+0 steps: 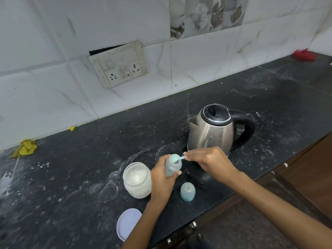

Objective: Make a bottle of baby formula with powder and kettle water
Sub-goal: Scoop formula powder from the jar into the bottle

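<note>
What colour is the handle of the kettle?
Black, seen in the head view: the kettle has a black handle on a steel body.

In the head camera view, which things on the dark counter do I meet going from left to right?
Yellow cloth → yellow-green sponge → open powder jar → baby bottle → bottle cap → kettle → red cloth.

Single view: one wide-angle head-mounted camera, positioned above the front edge of the tabletop (71,177) and angled forward and down. It faces the tiled back wall (53,51), which fills the upper part of the frame. Both forearms enter from the lower right. The work area sits close, low and centre; the tabletop recedes toward the upper right. Wide-angle distortion tilts and bends straight edges. No second view is supplied.
</note>
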